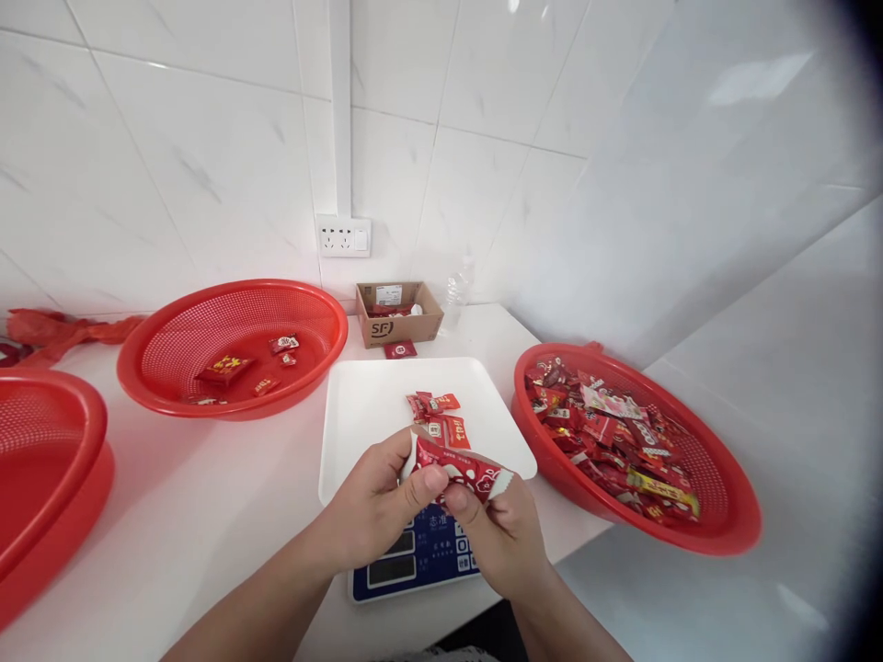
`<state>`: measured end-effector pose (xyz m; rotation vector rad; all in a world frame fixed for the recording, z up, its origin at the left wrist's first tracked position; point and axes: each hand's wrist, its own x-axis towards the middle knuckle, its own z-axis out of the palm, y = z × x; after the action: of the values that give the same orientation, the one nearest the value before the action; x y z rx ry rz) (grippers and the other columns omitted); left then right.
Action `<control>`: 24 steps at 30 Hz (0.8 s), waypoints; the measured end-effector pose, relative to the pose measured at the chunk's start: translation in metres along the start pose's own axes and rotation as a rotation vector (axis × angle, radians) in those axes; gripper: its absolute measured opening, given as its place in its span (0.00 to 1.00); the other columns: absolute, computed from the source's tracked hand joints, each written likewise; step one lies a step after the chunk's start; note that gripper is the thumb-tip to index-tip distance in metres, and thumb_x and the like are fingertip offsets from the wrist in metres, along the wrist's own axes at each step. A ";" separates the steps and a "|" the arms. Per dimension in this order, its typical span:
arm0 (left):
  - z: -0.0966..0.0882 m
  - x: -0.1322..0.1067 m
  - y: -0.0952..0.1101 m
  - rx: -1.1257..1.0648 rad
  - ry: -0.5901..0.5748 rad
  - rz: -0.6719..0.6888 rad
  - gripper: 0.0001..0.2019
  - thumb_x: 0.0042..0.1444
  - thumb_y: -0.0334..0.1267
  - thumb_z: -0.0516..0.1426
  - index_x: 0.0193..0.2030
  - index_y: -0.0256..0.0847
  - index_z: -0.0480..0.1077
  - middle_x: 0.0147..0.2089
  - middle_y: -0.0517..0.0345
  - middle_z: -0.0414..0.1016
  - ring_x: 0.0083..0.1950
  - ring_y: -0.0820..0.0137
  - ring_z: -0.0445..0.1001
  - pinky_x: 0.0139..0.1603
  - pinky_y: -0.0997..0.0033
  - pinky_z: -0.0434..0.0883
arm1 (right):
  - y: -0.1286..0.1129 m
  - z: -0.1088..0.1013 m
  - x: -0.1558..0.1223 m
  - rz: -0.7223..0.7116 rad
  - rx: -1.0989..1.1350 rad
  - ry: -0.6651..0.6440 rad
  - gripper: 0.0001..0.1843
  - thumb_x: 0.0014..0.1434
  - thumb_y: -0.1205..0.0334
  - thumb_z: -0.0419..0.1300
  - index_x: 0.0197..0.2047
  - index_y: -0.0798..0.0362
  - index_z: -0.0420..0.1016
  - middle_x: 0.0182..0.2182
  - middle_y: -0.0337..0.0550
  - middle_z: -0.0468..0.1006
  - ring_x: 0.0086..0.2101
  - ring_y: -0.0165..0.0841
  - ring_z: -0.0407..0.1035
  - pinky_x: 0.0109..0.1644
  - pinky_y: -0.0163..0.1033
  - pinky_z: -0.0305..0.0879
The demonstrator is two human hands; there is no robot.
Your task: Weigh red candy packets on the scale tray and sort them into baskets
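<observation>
Between my left hand [386, 501] and my right hand [500, 529] is a red candy packet [459, 462] with white ends, gripped by both. My thumbs press on its front, one from each side. The packet hangs over the near part of a digital scale, whose white weighing tray [351, 405] lies behind it. Several small red wrapped candies [452, 430] rest on that tray. My forearms and hands partly cover the scale's blue keypad panel [414, 570].
A red basket [731, 478] heaped with wrapped sweets stands at the right. Another red basket [166, 368], holding a few packets, is at the left, with a third basket [89, 414] nearer. Behind the scale are a cardboard box [400, 326], a red packet [400, 350] and a clear bottle [456, 290].
</observation>
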<state>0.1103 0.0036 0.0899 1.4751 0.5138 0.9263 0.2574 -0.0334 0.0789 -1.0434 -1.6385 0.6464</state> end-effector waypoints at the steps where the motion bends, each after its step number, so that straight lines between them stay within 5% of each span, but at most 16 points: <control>1: 0.000 0.000 -0.001 -0.001 -0.020 -0.002 0.17 0.58 0.53 0.52 0.36 0.39 0.69 0.30 0.59 0.67 0.32 0.71 0.63 0.36 0.72 0.64 | 0.000 0.000 0.000 0.002 0.000 0.007 0.18 0.62 0.51 0.52 0.25 0.50 0.70 0.21 0.38 0.70 0.24 0.33 0.65 0.30 0.37 0.63; 5: 0.000 0.000 -0.002 -0.029 -0.085 -0.039 0.18 0.58 0.53 0.52 0.42 0.39 0.71 0.34 0.57 0.70 0.33 0.70 0.65 0.37 0.71 0.65 | 0.000 0.001 0.001 -0.005 0.053 0.017 0.16 0.63 0.52 0.51 0.28 0.48 0.72 0.23 0.39 0.73 0.25 0.33 0.67 0.31 0.38 0.65; 9: -0.001 -0.001 -0.001 -0.068 -0.032 -0.045 0.15 0.58 0.49 0.53 0.37 0.39 0.72 0.31 0.57 0.71 0.35 0.68 0.68 0.39 0.70 0.66 | 0.003 0.001 -0.001 0.050 0.111 -0.087 0.21 0.60 0.42 0.51 0.29 0.48 0.73 0.24 0.41 0.73 0.26 0.35 0.65 0.32 0.40 0.65; 14: -0.002 -0.001 0.002 -0.002 -0.042 -0.077 0.15 0.56 0.48 0.56 0.29 0.37 0.69 0.26 0.61 0.64 0.30 0.72 0.61 0.33 0.73 0.62 | 0.007 -0.010 0.000 0.156 0.144 -0.061 0.29 0.53 0.32 0.52 0.32 0.52 0.70 0.24 0.39 0.69 0.25 0.31 0.60 0.27 0.35 0.58; 19: -0.001 0.001 0.005 -0.004 -0.116 -0.101 0.16 0.55 0.48 0.57 0.27 0.37 0.64 0.26 0.63 0.59 0.29 0.75 0.56 0.31 0.75 0.58 | 0.002 -0.019 0.007 0.257 0.116 -0.200 0.23 0.58 0.41 0.53 0.25 0.53 0.65 0.21 0.35 0.62 0.23 0.27 0.55 0.26 0.32 0.53; 24: 0.003 0.003 -0.001 -0.040 -0.077 -0.092 0.21 0.52 0.55 0.57 0.38 0.37 0.66 0.31 0.61 0.64 0.32 0.73 0.60 0.33 0.74 0.61 | 0.001 -0.013 0.004 0.126 -0.081 0.047 0.19 0.62 0.52 0.51 0.23 0.52 0.63 0.18 0.34 0.62 0.20 0.27 0.55 0.23 0.32 0.52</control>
<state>0.1141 0.0043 0.0898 1.4335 0.5003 0.7999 0.2702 -0.0307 0.0840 -1.2193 -1.5780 0.6376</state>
